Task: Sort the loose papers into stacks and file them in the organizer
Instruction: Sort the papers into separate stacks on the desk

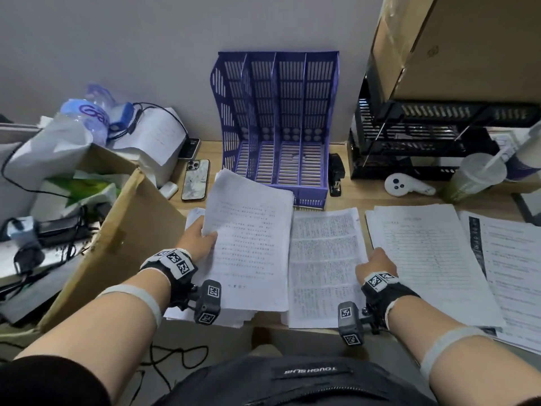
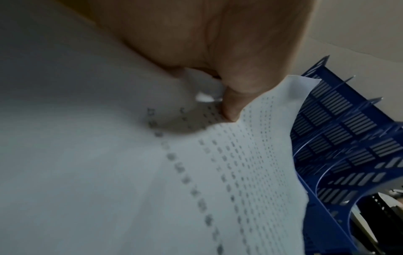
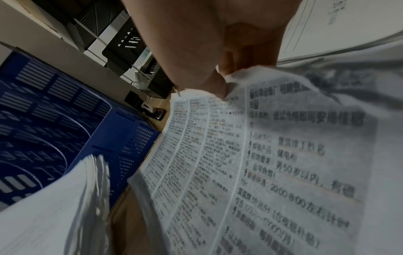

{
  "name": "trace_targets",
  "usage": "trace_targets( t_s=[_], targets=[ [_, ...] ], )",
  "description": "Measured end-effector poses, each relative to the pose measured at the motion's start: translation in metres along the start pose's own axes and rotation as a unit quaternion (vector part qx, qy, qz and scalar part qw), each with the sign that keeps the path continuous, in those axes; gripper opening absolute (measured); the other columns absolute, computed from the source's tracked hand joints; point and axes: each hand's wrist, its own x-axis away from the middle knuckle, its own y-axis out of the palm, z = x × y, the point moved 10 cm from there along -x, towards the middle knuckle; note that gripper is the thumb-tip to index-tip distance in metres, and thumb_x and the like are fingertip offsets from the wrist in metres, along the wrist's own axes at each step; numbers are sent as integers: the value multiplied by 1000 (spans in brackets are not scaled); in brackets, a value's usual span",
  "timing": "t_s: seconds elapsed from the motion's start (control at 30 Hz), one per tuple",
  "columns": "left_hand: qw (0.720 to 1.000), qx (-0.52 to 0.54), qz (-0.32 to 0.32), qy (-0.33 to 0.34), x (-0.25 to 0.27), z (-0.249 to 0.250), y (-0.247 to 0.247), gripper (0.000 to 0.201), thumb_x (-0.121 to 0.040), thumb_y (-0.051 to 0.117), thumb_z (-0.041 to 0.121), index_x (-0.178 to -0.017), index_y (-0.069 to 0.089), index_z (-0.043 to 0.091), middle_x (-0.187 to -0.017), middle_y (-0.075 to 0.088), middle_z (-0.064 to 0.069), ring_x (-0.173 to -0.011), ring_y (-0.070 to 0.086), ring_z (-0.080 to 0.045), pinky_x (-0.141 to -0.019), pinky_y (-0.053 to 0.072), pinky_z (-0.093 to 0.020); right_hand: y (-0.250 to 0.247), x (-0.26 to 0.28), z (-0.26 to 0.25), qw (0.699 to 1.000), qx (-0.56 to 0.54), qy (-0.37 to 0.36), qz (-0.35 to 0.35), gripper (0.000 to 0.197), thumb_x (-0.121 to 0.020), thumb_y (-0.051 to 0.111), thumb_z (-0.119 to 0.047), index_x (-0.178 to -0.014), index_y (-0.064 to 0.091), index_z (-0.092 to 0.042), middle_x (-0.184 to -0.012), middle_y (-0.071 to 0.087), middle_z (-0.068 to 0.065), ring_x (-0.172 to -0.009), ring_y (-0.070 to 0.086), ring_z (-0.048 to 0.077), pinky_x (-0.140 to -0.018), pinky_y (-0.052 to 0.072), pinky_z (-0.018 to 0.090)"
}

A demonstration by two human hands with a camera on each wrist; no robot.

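My left hand (image 1: 202, 238) pinches the left edge of a thick stack of printed sheets (image 1: 251, 244), its far end lifted toward the blue organizer (image 1: 275, 124). The left wrist view shows the thumb (image 2: 231, 107) pressed on the top sheet (image 2: 218, 172). My right hand (image 1: 377, 263) pinches the right edge of a densely printed page (image 1: 323, 265) lying in the middle of the desk. In the right wrist view the fingers (image 3: 218, 86) crumple that page's (image 3: 261, 163) edge. The organizer (image 3: 54, 120) has several empty slots and stands against the wall.
Two more paper stacks (image 1: 433, 259) (image 1: 515, 273) lie to the right. A black stapler (image 1: 336, 174), a white controller (image 1: 404, 184) and a lidded cup (image 1: 474, 177) sit behind them, under black trays (image 1: 424, 139). Left are two phones (image 1: 195, 178) and a cardboard box (image 1: 117, 235).
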Motion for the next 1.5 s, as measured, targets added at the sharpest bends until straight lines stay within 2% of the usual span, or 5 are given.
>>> trace_targets(
  t_s=[0.3, 0.77, 0.97, 1.27, 1.5],
  targets=[
    [989, 111, -99, 10, 1, 7, 95, 44, -77, 65, 35, -120, 56, 30, -121, 69, -4, -111, 65, -29, -100, 49, -53, 32, 57, -65, 952, -172, -146, -206, 51, -85, 69, -46, -123, 49, -18, -108, 63, -5, -91, 61, 16, -76, 49, 29],
    [990, 45, -126, -47, 3, -4, 167, 36, -89, 56, -6, -121, 45, 9, -87, 55, -12, -65, 52, -16, -55, 45, -19, 2, 22, 8, 992, 17, -112, -46, 18, -91, 58, -20, -107, 59, -14, -100, 67, 6, -90, 63, 27, -80, 52, 32],
    [993, -31, -63, 93, 3, 70, 150, 73, -79, 76, 16, -140, 35, 23, -136, 42, -12, -124, 49, -28, -107, 44, -44, -44, 22, -15, 985, 79, -144, 50, 35, -85, 58, -15, -50, 52, -15, -52, 51, 0, -53, 49, 22, -49, 33, 21],
    [774, -424, -66, 466, 67, 218, 206, 65, -85, 70, 37, -142, 41, 42, -160, 22, -1, -152, 5, -25, -121, 11, -49, -74, 55, -79, 946, 144, -286, 53, 25, -91, 54, -30, -102, 76, -36, -100, 74, -8, -88, 66, 21, -73, 54, 31],
    [749, -498, -107, 424, 58, 227, 222, 22, -97, 50, 33, -115, 63, 33, -114, 68, 7, -117, 59, -20, -114, 19, -49, -104, 56, -80, 952, -48, -300, 28, 22, -85, 65, -20, -103, 69, -32, -98, 71, -8, -82, 65, 13, -80, 53, 30]
  ],
)
